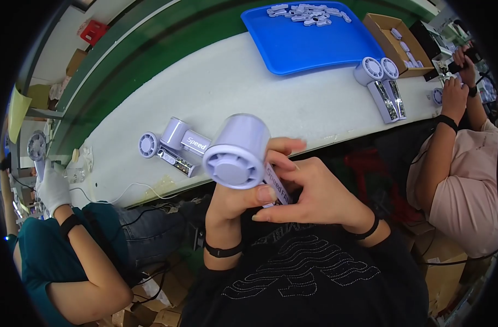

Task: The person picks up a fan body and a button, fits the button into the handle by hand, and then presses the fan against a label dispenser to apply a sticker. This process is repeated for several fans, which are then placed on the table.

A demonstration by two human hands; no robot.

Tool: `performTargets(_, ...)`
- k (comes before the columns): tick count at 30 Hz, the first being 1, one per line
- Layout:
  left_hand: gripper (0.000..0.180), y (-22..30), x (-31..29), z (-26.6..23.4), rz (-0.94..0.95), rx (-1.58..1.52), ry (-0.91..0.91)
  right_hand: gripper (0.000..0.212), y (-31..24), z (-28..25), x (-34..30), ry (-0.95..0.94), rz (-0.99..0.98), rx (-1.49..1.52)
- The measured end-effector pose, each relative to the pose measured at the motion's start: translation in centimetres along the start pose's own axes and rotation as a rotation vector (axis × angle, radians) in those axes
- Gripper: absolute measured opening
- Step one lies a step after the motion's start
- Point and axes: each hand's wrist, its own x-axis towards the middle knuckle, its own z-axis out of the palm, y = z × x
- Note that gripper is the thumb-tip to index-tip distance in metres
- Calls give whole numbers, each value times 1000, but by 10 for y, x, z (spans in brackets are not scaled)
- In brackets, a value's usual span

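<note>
A pale lilac handheld fan (pixel 241 132) is held in front of my chest, its round slotted end tilted toward me. My left hand (pixel 230 203) is closed around it from below, thumb lying by the top of the handle. With thumb and fingers, my right hand (pixel 322 193) grips the handle from the right. The handle's far end is partly hidden behind my fingers. Left of my hands, on the table, lie one fan with a closed handle (pixel 175 133) and another fan with an open handle (pixel 147 145) showing its inner parts.
A white table (pixel 222 90) carries a blue tray (pixel 309 52) of small lilac parts and a cardboard box (pixel 382 32). Two open-handled fans (pixel 381 90) lie near the right edge. Co-workers sit either side; the left one's gloved hand (pixel 53 188) holds a fan.
</note>
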Motion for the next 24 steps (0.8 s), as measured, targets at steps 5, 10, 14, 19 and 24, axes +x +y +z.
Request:
performTargets(5,69,6,-5,6,-94,-112,44,46,-13,1,5,18,38,-72)
performTargets(10,77,20,-10,28,-21,-152,115,37,-2,10,-1,167,-188,-88)
performTargets(14,85,30,-28,38,-226,16,277,36,0,7,-6,217,-294,-164)
performTargets(19,84,-12,-36,26,166,-32,42,35,2,17,-1,286,-571,-258)
performTargets(24,79,-58,-30,11,110,-407,121,34,21,25,6,393,-535,-404)
